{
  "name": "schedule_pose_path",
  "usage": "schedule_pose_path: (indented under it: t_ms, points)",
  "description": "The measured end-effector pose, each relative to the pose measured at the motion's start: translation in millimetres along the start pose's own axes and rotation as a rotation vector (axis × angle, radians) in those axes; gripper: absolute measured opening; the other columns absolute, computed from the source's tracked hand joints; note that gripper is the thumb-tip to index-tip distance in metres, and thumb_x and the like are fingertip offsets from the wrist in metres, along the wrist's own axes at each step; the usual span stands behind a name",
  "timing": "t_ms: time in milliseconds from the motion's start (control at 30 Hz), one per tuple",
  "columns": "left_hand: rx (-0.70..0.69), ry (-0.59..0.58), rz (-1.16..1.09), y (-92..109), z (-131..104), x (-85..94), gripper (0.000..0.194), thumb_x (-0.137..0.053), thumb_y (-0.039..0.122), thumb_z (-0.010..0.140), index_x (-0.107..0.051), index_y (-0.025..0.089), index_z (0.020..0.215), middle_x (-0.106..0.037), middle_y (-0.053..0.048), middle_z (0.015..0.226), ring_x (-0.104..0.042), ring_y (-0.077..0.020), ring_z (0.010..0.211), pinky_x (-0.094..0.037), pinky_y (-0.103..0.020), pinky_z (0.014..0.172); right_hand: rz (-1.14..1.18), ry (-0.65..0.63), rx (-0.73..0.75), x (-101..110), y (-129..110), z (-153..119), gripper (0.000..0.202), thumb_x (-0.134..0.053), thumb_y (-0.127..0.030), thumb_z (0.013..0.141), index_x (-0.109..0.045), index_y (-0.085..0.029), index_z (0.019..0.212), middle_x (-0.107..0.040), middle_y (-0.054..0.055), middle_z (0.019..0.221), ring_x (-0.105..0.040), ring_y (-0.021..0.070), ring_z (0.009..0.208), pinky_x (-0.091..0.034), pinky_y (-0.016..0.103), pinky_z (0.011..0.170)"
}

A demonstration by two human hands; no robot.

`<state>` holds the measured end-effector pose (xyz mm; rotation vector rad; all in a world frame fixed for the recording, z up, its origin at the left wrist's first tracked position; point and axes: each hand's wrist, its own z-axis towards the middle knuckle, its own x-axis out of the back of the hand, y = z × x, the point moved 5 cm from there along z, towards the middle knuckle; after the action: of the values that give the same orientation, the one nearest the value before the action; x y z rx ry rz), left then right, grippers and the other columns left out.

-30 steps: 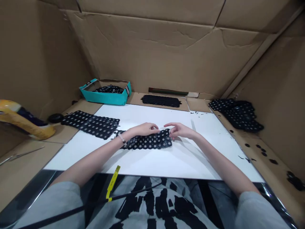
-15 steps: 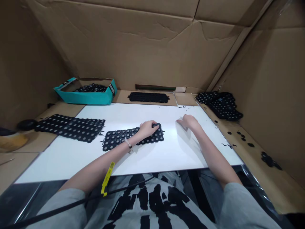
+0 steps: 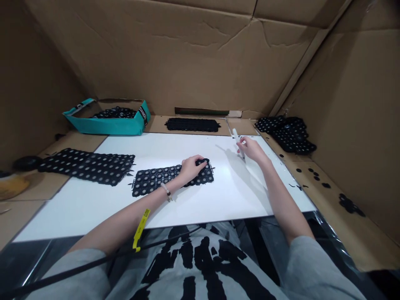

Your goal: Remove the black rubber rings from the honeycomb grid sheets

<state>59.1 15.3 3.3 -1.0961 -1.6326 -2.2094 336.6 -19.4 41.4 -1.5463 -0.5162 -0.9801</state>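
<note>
My left hand (image 3: 189, 170) lies across a black rubbery sheet with rows of grey-centred discs (image 3: 152, 180), its thumb and fingers closed on the right end. Part of that sheet is hidden under the hand and wrist. In my right hand (image 3: 250, 148) is a slim white pen-like tool (image 3: 236, 135), held tilted between thumb and fingers, with a dark tip pointing down. It is to the right of the sheet, above the white board (image 3: 187, 208). A second black dotted sheet (image 3: 90, 166) lies at the left.
A teal box (image 3: 109, 127) holding more dotted pieces stands at the back left. Behind the board lies a black strip or stack (image 3: 193, 124). Crumpled dotted sheets (image 3: 289, 133) are at the back right. Loose black discs (image 3: 326, 185) and scraps lie on the right-hand cardboard. Cardboard walls (image 3: 156, 58) surround the board.
The white pen-like tool now shows in my right hand, raised and tilted; before, the fingers were low on the board. My left hand stays on the sheet.
</note>
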Motion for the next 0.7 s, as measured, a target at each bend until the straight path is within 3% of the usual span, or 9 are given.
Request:
schedule_pose_path:
  t_ms: [100,233,267,367,433,500,600,700]
  points:
    - [0.007,-0.009,-0.038,-5.0,3.0,-2.0,0.021,-0.062,0.040,0.084,-0.071,0.024,0.094,-0.075,-0.003,0.104,-0.065,-0.0275,0.104,-0.044,-0.039,0.097,0.405,-0.017,0.183,-10.7,-34.0,-15.3,0.039,-0.048,-0.059,0.091,-0.050,-0.023,0.107,-0.070,0.001,0.074,-0.057,0.0125,0.052,-0.045,0.024,0.055]
    - [0.017,-0.019,-0.095,-13.9,8.5,-4.6,0.023,-0.065,0.040,0.082,-0.072,0.022,0.094,-0.076,-0.004,0.102,-0.065,-0.0269,0.104,-0.046,-0.038,0.095,0.540,0.132,0.344,-23.8,-64.2,-34.4,0.047,-0.066,-0.067,0.075,-0.059,-0.020,0.081,-0.061,0.000,0.066,-0.055,0.0125,0.059,-0.047,0.024,0.058]
    - [0.016,-0.024,-0.111,-15.7,9.7,-5.2,0.023,-0.065,0.040,0.081,-0.073,0.022,0.093,-0.076,-0.004,0.102,-0.066,-0.0265,0.103,-0.046,-0.037,0.095,0.574,0.118,0.349,-30.5,-68.5,-37.2,0.050,-0.063,-0.069,0.076,-0.061,-0.019,0.076,-0.061,0.002,0.065,-0.055,0.0126,0.058,-0.048,0.025,0.057]
    - [0.007,-0.056,-0.158,-18.3,12.3,-7.1,0.023,-0.065,0.040,0.081,-0.074,0.022,0.092,-0.076,-0.003,0.101,-0.066,-0.0255,0.102,-0.047,-0.036,0.094,0.743,-0.080,0.281,-58.3,-75.8,-41.5,0.060,-0.054,-0.076,0.078,-0.068,-0.017,0.078,-0.067,0.006,0.075,-0.060,0.0133,0.057,-0.052,0.027,0.057]
    - [0.011,-0.069,-0.171,-18.6,13.0,-7.2,0.023,-0.066,0.040,0.080,-0.074,0.022,0.091,-0.077,-0.002,0.100,-0.066,-0.0253,0.102,-0.048,-0.035,0.093,0.830,-0.148,0.231,-72.2,-76.9,-43.4,0.060,-0.059,-0.075,0.075,-0.070,-0.017,0.083,-0.071,0.008,0.083,-0.066,0.0154,0.063,-0.057,0.029,0.063]
    - [0.015,-0.073,-0.174,-17.8,13.0,-6.5,0.023,-0.067,0.039,0.079,-0.075,0.022,0.092,-0.077,-0.002,0.100,-0.066,-0.0254,0.101,-0.048,-0.035,0.094,0.846,-0.121,0.209,-78.9,-75.6,-44.5,0.053,-0.067,-0.068,0.072,-0.071,-0.017,0.083,-0.072,0.007,0.083,-0.069,0.0182,0.070,-0.060,0.032,0.071]
    - [0.015,-0.082,-0.182,-15.6,12.4,-5.2,0.022,-0.067,0.038,0.079,-0.075,0.022,0.092,-0.077,-0.003,0.100,-0.066,-0.0255,0.101,-0.048,-0.036,0.094,0.787,-0.080,0.222,-81.2,-73.3,-45.7,0.040,-0.074,-0.056,0.071,-0.072,-0.018,0.084,-0.073,0.006,0.080,-0.071,0.0204,0.076,-0.060,0.035,0.078]
    - [0.018,-0.091,-0.187,-14.4,11.4,-4.3,0.022,-0.067,0.038,0.079,-0.075,0.022,0.091,-0.077,-0.003,0.101,-0.066,-0.0259,0.101,-0.048,-0.036,0.094,0.752,-0.143,0.231,-80.6,-72.9,-46.6,0.035,-0.075,-0.046,0.071,-0.074,-0.019,0.092,-0.074,0.006,0.083,-0.071,0.0199,0.078,-0.059,0.036,0.079]
